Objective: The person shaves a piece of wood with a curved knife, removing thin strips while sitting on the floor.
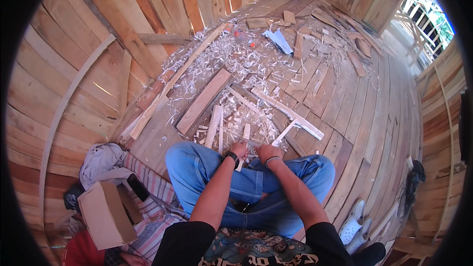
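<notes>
I sit cross-legged in blue jeans, both hands low in front of me above a pile of chips. My left hand [240,150], below a dark wristband, is closed around a pale wood strip [239,165] whose lower end shows beneath the fingers. My right hand [269,152], with a bracelet at the wrist, is closed close beside it. A thin greyish blade-like piece [253,143] spans the gap between the hands; its handle is hidden. Just beyond the hands stands a short light wood block [246,130] among small wood chips [234,113].
Around the chips lie a thick plank [204,101], a long batten [290,113] and a thin stick [286,132]. Curly shavings [197,69] cover the floor farther off. At left are a cardboard box [106,214], a phone [138,187] and a partly visible person in red [84,250]. Light clogs [353,224] sit at right.
</notes>
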Tool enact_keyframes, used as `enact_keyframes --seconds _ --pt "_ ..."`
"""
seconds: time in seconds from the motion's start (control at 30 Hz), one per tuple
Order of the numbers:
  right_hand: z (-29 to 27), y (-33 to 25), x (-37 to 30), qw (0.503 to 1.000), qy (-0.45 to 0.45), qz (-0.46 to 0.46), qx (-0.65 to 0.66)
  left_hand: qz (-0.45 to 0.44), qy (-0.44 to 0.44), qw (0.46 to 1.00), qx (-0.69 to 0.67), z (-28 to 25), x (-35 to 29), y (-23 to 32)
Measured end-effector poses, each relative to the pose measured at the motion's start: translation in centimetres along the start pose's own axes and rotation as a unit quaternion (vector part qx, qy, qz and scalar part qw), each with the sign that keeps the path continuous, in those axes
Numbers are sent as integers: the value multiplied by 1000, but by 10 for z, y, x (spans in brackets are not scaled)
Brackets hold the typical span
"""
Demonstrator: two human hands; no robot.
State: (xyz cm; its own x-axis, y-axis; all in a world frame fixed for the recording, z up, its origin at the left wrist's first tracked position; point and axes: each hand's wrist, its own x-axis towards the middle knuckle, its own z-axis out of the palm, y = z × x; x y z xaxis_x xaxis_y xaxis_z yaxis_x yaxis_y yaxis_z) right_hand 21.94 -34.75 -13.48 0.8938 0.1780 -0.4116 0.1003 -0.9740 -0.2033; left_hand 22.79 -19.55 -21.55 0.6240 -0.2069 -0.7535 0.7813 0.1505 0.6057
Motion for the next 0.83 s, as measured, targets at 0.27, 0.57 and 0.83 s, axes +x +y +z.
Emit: enact_keyframes --seconds 0.27,0.57,0.83 --pt "-13 3 -7 999 -29 13 5 -10 -43 998 -44 2 -4 1" --pt "9 1 0 999 37 15 -15 -10 0 1000 -28 0 1 -2" --pt "14 -1 3 998 50 11 -29 -15 12 999 -40 3 -1 2"
